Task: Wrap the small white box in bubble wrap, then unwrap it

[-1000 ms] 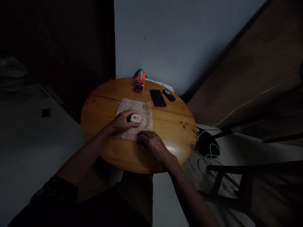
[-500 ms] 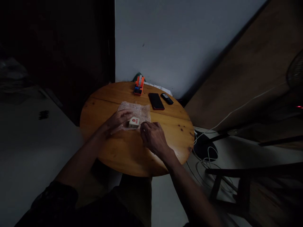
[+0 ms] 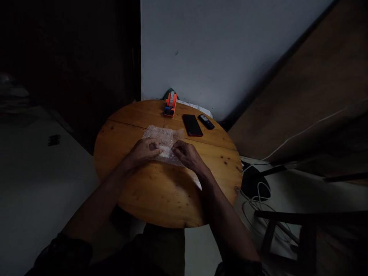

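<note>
A sheet of clear bubble wrap point(image 3: 162, 133) lies on the round wooden table point(image 3: 155, 188), its near part folded back over the middle. The small pale box is covered by this fold; only a whitish patch shows between my hands. My left hand point(image 3: 143, 150) holds the wrap at the left of the fold, thumb and fingers closed on it. From the right, my right hand point(image 3: 187, 154) pinches the wrap at the fold's other side.
Toward the wall stands an orange tape dispenser point(image 3: 171, 103) with a roll of tape. Right of it lie a dark smartphone point(image 3: 192, 125) and a small keypad phone point(image 3: 206, 121). A dark wooden stool point(image 3: 287, 216) and loose white cables point(image 3: 258, 199) are on the floor at the right.
The near part of the bubble wrap has been folded over the small box, hiding it. My left hand has closed on the wrap, and my right hand has moved slightly up to it.
</note>
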Demonstrator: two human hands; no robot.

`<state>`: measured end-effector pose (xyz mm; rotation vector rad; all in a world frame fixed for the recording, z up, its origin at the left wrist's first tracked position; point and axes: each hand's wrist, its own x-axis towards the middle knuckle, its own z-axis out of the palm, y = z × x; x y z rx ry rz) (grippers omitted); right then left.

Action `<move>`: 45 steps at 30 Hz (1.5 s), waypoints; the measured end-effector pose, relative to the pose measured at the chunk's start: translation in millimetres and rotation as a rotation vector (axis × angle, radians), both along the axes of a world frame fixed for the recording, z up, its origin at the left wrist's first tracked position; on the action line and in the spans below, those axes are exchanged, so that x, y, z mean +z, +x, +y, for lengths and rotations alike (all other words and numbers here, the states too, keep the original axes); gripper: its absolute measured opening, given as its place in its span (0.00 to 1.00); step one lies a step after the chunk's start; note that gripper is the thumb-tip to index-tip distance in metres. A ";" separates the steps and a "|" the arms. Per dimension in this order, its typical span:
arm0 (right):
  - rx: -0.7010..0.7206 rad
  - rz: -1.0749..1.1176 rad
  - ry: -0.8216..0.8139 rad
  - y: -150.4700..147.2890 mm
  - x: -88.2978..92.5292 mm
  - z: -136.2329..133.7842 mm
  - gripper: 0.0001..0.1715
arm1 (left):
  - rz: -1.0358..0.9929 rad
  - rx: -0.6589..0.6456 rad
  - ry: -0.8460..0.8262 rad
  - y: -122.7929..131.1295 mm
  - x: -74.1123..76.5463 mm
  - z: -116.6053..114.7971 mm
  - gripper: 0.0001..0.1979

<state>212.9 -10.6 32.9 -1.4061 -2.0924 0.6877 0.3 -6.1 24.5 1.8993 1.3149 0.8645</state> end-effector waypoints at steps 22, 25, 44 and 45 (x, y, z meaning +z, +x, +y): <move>-0.081 0.569 -0.303 -0.4 -27.9 6.7 0.26 | -0.193 0.003 -0.066 0.9 -10.6 -1.0 0.08; -0.086 0.534 -0.315 1.5 -31.4 7.6 0.26 | -0.179 0.001 -0.061 0.2 -9.9 -1.4 0.13; -0.083 0.542 -0.282 2.9 -37.3 10.2 0.24 | -0.267 0.025 -0.088 9.8 -17.7 1.2 0.14; -0.087 0.540 -0.277 3.1 -38.0 10.6 0.24 | -0.265 0.027 -0.088 9.6 -17.5 1.6 0.14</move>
